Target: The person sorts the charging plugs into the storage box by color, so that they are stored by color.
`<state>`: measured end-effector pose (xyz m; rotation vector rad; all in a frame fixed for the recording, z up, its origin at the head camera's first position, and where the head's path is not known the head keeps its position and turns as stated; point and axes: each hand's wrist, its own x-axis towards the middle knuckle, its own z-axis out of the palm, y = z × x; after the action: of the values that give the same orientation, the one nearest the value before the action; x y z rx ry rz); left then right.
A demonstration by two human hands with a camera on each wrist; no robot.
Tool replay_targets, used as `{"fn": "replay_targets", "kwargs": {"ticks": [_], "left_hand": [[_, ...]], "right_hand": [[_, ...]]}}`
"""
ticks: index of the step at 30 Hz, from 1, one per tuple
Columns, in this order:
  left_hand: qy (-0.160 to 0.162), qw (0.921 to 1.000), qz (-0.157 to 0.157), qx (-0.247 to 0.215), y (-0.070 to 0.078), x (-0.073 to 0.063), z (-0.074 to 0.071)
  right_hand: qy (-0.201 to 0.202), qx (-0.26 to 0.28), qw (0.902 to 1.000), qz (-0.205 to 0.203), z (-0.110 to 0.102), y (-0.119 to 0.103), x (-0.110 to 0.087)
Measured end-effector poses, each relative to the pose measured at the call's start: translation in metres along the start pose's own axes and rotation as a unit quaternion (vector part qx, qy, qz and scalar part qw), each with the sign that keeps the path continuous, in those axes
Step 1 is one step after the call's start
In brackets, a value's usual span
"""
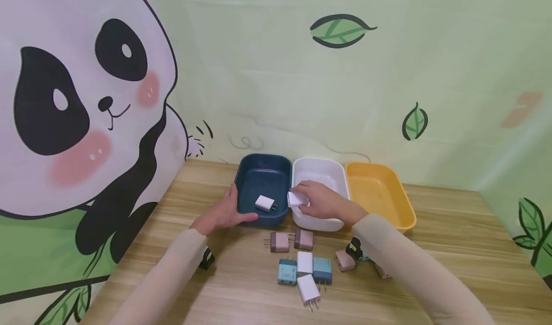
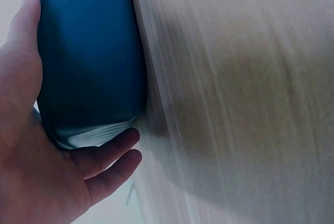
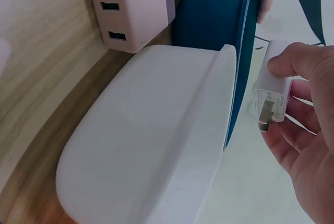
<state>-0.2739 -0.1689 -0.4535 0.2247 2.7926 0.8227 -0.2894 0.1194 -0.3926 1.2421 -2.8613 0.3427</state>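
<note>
My right hand (image 1: 321,199) pinches a white USB charger (image 1: 296,199) above the left side of the white bin (image 1: 320,166). In the right wrist view, thumb and fingertips grip the charger's (image 3: 272,85) sides and its metal prongs show. The left hand (image 1: 224,211) rests at the near left corner of the dark blue bin (image 1: 264,161), fingers extended along its outer wall and thumb along the front rim. Another white charger (image 1: 264,203) lies inside the blue bin.
A yellow bin (image 1: 379,191) stands right of the white one. In front are pink chargers (image 1: 279,242), teal chargers (image 1: 287,271) and white chargers (image 1: 308,288) on the wooden table (image 1: 246,286). More lie partly under the right forearm. A panda-print backdrop (image 1: 267,75) rises behind.
</note>
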Motion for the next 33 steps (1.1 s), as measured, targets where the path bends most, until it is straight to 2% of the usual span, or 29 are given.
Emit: {"fn": "replay_targets", "kwargs": {"ticks": [7,13,16,22,28,33], "left_hand": [[0.004,1.0,0.005,-0.001,-0.002,0.001,0.001],[0.003,1.0,0.0,-0.002,-0.002,0.001,0.002],[0.001,1.0,-0.003,-0.002,-0.002,0.0,0.001],[0.003,1.0,-0.001,0.002,-0.001,0.0,0.001],[0.003,1.0,0.002,0.006,-0.001,-0.001,0.001],[0.0,1.0,0.002,0.004,-0.002,-0.002,0.0]], "right_hand": [[0.002,-0.004,0.9999,0.011,0.001,0.003,0.016],[-0.011,0.032,0.9986,0.041,-0.001,0.004,0.028],[-0.014,0.044,0.9981,0.04,0.001,0.004,0.033],[0.018,0.035,0.9991,0.016,0.007,0.01,0.045],[0.039,0.072,0.9962,0.031,0.012,0.009,0.055],[0.045,0.082,0.9948,0.041,0.016,0.009,0.063]]}}
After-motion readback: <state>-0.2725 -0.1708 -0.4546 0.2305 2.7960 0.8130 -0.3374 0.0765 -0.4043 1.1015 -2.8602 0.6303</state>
